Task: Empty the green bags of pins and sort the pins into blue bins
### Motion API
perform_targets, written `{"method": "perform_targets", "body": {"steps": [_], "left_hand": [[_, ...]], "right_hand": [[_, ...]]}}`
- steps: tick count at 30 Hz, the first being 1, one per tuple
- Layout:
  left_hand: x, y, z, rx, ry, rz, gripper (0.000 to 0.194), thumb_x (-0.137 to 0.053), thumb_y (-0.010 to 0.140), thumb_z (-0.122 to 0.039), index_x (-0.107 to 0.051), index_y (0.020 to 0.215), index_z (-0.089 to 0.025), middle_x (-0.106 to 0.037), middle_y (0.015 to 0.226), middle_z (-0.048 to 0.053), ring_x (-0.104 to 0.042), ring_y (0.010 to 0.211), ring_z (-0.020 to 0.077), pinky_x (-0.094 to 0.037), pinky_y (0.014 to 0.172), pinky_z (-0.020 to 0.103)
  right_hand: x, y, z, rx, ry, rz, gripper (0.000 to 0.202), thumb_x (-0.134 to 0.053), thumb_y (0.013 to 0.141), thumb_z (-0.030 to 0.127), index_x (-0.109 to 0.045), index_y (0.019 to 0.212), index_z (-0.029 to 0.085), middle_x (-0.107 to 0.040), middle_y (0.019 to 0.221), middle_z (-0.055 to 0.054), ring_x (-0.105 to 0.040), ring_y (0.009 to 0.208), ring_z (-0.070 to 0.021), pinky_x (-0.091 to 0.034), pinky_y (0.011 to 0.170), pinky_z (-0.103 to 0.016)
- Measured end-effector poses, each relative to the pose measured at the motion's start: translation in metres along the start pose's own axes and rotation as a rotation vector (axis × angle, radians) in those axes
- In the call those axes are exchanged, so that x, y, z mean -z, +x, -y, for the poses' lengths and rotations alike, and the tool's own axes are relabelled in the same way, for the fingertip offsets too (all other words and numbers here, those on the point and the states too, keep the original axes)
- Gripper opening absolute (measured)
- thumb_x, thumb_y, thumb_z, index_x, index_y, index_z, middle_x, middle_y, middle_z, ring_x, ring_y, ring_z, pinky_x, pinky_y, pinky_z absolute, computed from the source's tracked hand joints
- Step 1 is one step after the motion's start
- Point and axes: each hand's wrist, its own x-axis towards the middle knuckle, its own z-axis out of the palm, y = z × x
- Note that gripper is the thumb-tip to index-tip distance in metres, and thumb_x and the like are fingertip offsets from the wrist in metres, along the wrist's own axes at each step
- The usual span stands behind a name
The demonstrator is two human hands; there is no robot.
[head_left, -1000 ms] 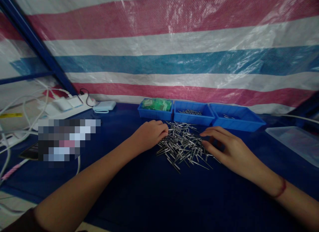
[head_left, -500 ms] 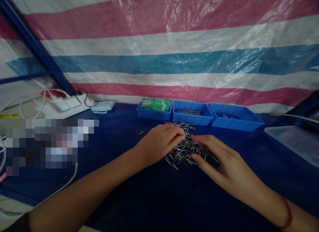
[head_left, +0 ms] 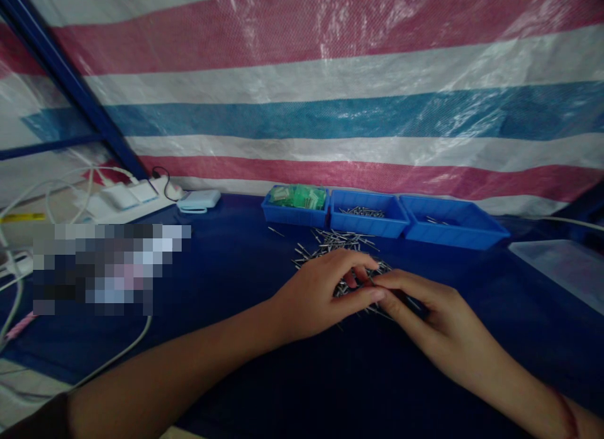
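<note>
Over a heap of thin silvery metal pins (head_left: 337, 239), which look like blind rivets, my two hands meet at the fingertips. My left hand (head_left: 325, 291) is curved, its thumb and forefinger apart, with the thumb tip close against the right fingertips. Coming in from the right, my right hand (head_left: 431, 304) has its thumb and forefinger drawn together in a pinch; whatever lies between them is too small to make out. The hands cover much of the heap. One loose pin (head_left: 276, 231) lies apart from it, on the dark blue tabletop (head_left: 226, 256).
Behind the heap stand a blue bin (head_left: 295, 216) of green and clear packets, a second bin (head_left: 370, 225) with metal pins, and a third bin (head_left: 455, 231) with a few. A clear plastic lid (head_left: 561, 269) lies right. Leftward are a light-blue case (head_left: 199, 200) and a power strip (head_left: 141, 206).
My left hand has moved right and its thumb has spread from the fingers. The right fingers have closed together and now meet the left hand. Pins at the heap's left are uncovered.
</note>
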Motion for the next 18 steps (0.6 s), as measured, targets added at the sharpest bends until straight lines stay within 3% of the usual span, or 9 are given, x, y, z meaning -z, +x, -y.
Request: {"method": "perform_targets", "body": {"steps": [6, 13, 18], "left_hand": [[-0.0019, 0.0024, -0.0027, 0.035, -0.062, -0.061, 0.007, -0.055, 0.087, -0.022, -0.060, 0.085, -0.016, -0.060, 0.081, 0.001, -0.056, 0.077, 0.0114, -0.045, 0.066, 0.021], [-0.0053, 0.0026, -0.0021, 0.128, -0.065, -0.172, 0.008, -0.061, 0.082, -0.021, -0.062, 0.089, -0.017, -0.063, 0.081, 0.000, -0.057, 0.073, 0.0115, -0.044, 0.064, 0.022], [-0.0071, 0.0024, -0.0032, 0.140, -0.084, -0.145, 0.007, -0.058, 0.084, -0.020, -0.063, 0.087, -0.017, -0.066, 0.083, 0.000, -0.059, 0.074, 0.0111, -0.044, 0.063, 0.022]], "right_hand": [[-0.0001, 0.0010, 0.0022, -0.082, 0.106, 0.060, 0.017, -0.052, 0.087, 0.027, -0.065, 0.097, 0.025, -0.068, 0.088, 0.002, -0.062, 0.078, -0.0123, -0.049, 0.070, -0.023], [-0.0002, 0.0020, 0.0005, -0.143, 0.139, 0.040, 0.015, -0.055, 0.085, 0.030, -0.067, 0.091, 0.023, -0.064, 0.072, 0.003, -0.058, 0.065, -0.0113, -0.047, 0.059, -0.022], [-0.0006, 0.0014, -0.0005, -0.109, 0.152, 0.039, 0.014, -0.055, 0.085, 0.028, -0.067, 0.091, 0.022, -0.063, 0.070, 0.003, -0.058, 0.064, -0.0101, -0.046, 0.059, -0.021]]}}
